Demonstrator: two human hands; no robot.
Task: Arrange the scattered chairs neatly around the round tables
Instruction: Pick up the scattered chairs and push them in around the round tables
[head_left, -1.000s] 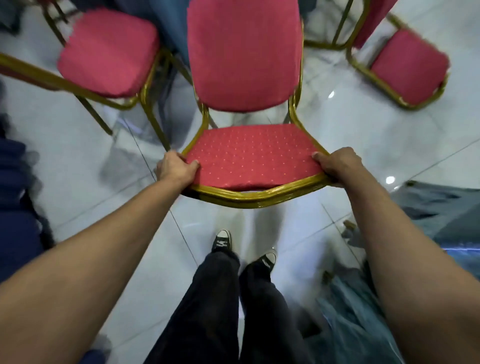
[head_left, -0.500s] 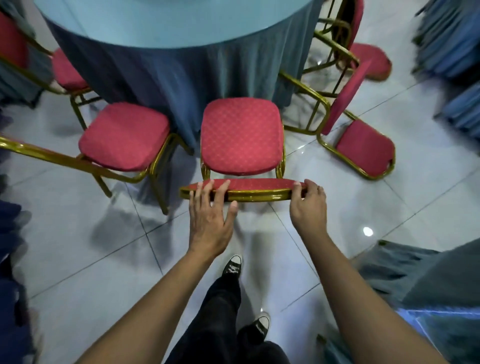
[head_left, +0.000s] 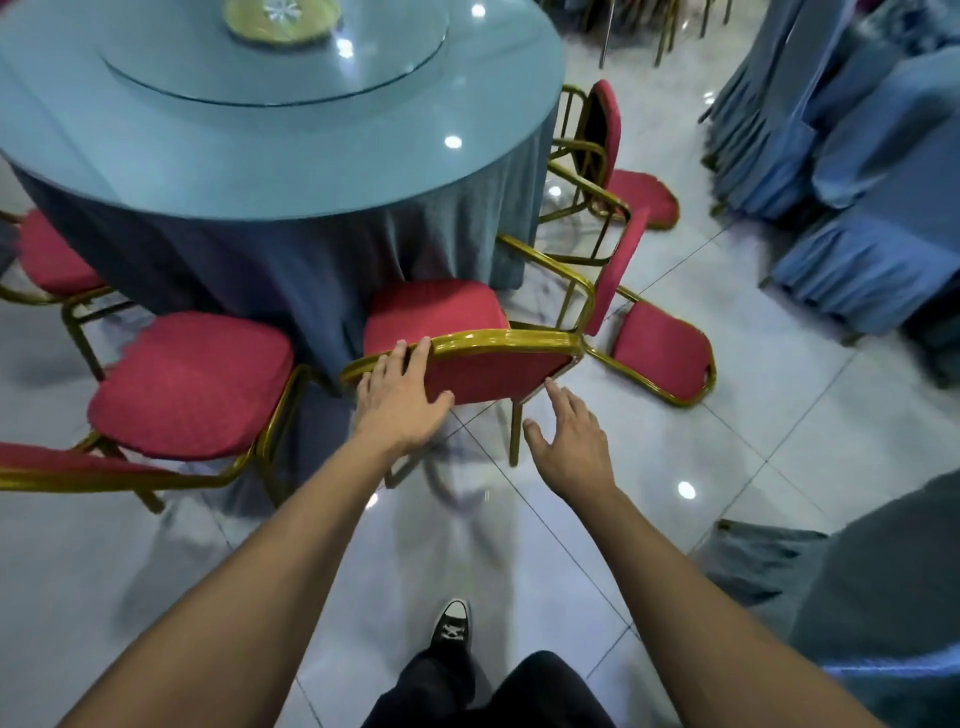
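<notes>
The chair stands directly ahead of your hands, its seat already tucked against the draped edge of the round counter. The backrest's top rail runs crosswise to your reach, left to right. Your left hand lies flat on the back of that rest, fingers straight and spread, fingertips at the gold rail. Your right hand hovers loose and spread just off the rest's right lower corner, gripping nothing; whether a fingertip grazes the frame is unclear. The left hand is thus the nearer one for any last push, which I judge should go straight ahead toward the counter. Two tipped chairs lie beyond your right hand.
</notes>
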